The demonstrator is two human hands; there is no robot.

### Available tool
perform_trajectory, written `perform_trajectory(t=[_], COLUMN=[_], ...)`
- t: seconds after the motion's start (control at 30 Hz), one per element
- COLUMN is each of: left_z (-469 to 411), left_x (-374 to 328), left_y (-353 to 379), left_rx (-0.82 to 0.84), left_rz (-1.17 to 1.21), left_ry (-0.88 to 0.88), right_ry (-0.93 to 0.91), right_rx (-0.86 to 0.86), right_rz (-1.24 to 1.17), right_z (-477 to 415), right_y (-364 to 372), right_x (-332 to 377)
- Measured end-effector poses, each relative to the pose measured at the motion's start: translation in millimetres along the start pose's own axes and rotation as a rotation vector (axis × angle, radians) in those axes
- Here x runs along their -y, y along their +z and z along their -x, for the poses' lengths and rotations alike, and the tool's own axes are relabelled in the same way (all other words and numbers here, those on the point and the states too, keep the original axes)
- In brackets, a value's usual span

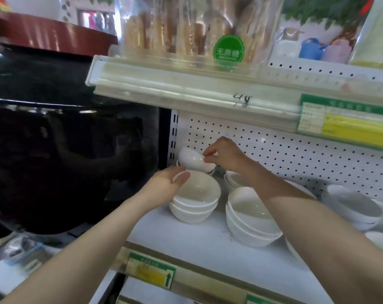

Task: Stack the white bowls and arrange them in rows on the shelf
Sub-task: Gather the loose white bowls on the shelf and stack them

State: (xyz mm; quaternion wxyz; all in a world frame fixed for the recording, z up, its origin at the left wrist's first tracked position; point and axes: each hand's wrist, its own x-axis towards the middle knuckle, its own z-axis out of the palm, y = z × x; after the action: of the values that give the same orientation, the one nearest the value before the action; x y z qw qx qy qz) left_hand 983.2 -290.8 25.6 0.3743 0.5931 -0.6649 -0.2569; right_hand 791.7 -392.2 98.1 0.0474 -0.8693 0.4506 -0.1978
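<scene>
- The right hand [224, 155] pinches a tilted bowl [191, 159] by its foot. Its fingers [208, 153] and thumb are closed on the base, and the bowl's mouth faces left and down.
- That bowl is held at the back-left corner of the shelf [197, 249], just above a back-left stack [210, 171] which it seems about to join. I cannot tell whether the two are touching.
- The left hand [165, 184] grips the rim of the front-left stack [195, 201], with the thumb lying over the edge of the top bowl. The stack holds two bowls that I can count and sits in front of the back-left one.
- A middle stack [252, 218] of about three bowls stands to the right of it, near the front.
- Behind it is a back stack [232, 179], partly hidden by the right forearm.
- So far four stacks form what looks like two rows, front and back, at the left end of the shelf.
- Not yet done: the tilted bowl is not seated, and the right-hand bowls [353, 205] lie unaligned, with another bowl [381, 240] at the frame edge.
- My judgement is that the task is about halfway, with the left end ordered and the right end not.
- A black pot [65, 139] stands close on the left, so there is little room for the elbow there.
</scene>
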Motion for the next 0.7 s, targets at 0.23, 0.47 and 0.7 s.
perform_trajectory(t=[0.23,0.47,0.7], left_z=[-0.3,0.2,0.4], left_x=[3.3,7.8,10.9], left_y=[0.5,0.8,-2.8], left_rx=[-0.003,-0.015,-0.015], left_rz=[0.006,0.04,0.01], left_ry=[-0.006,-0.011,-0.015], right_ry=[-0.239,-0.196,-0.197], right_rx=[0.053,0.027,-0.051], right_rz=[0.42,0.336,0.299], right_z=[5.7,10.9,16.1], right_y=[17.6,13.3,16.2], right_x=[6.7,3.6,6.1])
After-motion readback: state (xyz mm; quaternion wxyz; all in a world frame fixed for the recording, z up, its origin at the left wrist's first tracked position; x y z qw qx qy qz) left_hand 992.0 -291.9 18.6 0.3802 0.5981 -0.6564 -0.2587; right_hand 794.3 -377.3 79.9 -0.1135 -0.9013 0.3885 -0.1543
